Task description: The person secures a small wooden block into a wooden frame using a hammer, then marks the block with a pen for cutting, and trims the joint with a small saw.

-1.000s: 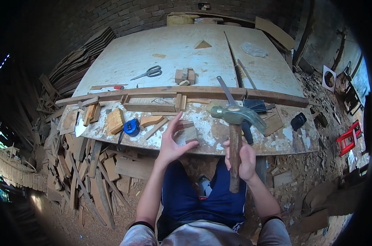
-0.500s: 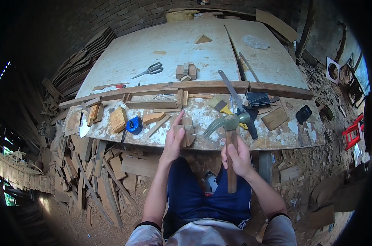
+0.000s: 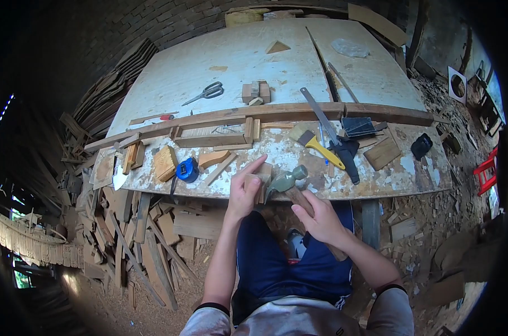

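My left hand (image 3: 245, 190) is closed around a small wooden block (image 3: 266, 172) at the front edge of the workbench, its index finger stretched along the top. In my right hand (image 3: 320, 219) is a claw hammer (image 3: 288, 178), gripped by its wooden handle. The hammer's claw points left and is against or very near the block's right side; the exact contact is hidden. A yellow-handled paintbrush (image 3: 321, 151) lies beyond the hammer, beside a long-bladed tool with a black handle (image 3: 346, 159).
On the bench (image 3: 220, 187) are a blue tape measure (image 3: 187, 169), wood pieces (image 3: 165, 163), a wooden tray (image 3: 212, 138) holding nails, and a black object (image 3: 421, 146). A long wooden rail (image 3: 299, 113) crosses behind. Scissors (image 3: 206, 93) lie farther back. Scrap wood (image 3: 147, 246) covers the floor.
The hammer has moved left and turned, bringing its claw to the block. My right hand has rolled palm-down. A nail that showed at the block's right side is now hidden by the claw.
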`<action>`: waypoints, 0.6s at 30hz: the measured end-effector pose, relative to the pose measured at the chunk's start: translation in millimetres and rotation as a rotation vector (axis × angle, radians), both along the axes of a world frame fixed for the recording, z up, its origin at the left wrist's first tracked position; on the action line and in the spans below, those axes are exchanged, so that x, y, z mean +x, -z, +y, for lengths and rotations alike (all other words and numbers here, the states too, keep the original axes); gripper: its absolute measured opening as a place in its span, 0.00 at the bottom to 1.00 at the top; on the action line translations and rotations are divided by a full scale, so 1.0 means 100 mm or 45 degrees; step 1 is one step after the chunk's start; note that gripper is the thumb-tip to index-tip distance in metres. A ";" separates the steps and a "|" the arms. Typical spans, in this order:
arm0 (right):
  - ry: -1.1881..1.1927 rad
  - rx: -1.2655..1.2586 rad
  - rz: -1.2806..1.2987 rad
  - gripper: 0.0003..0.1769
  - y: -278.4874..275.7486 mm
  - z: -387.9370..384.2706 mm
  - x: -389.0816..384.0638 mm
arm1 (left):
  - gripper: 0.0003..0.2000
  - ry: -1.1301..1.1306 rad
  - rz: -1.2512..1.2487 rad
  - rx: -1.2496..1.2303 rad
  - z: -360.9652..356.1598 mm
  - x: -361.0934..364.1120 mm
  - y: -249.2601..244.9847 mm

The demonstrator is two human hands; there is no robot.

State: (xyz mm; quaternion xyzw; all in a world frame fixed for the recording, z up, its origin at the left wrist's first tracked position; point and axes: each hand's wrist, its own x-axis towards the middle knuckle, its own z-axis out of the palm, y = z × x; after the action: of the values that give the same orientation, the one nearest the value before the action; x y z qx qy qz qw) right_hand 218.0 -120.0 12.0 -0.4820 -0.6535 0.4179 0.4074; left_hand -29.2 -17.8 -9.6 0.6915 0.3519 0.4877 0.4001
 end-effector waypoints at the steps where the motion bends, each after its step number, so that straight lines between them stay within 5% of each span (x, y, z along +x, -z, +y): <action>1: -0.023 -0.059 -0.025 0.17 0.00 -0.01 0.01 | 0.38 0.007 -0.007 0.008 -0.01 -0.01 0.00; 7: 0.019 0.121 -0.113 0.18 0.01 0.01 0.04 | 0.36 0.097 0.119 0.081 -0.04 -0.01 -0.14; 8: 0.025 0.143 -0.154 0.18 -0.01 0.02 0.04 | 0.43 0.087 0.132 0.052 -0.05 0.02 -0.17; 18: 0.010 0.240 -0.603 0.21 -0.15 0.01 0.14 | 0.35 0.229 0.157 0.025 0.03 -0.03 -0.18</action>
State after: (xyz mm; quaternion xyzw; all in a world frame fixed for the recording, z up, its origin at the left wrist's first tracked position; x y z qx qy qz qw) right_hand 232.2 -119.4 26.6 -0.5289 -0.7648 0.2292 0.2877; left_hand -32.2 -14.3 8.5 0.7529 0.3075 0.4097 0.4133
